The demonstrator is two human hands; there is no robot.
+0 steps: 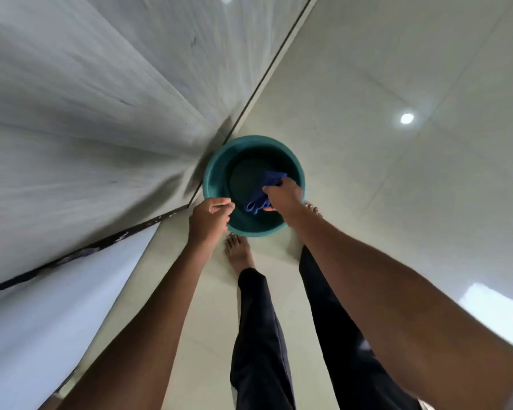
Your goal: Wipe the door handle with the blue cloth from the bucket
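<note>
Pale floor tiles [367, 143] run under our bare feet, with the grey door [86, 113] rising on our left. Closest in, our left hand [209, 218] is curled shut on the teal bucket [216, 179] rim. Just past it, our right hand [283, 195] has the blue cloth [268, 180] pinched inside the bucket. So we're at the fetching step; next we'd guess it's lifting the cloth out and finding the handle, which isn't in view.
</note>
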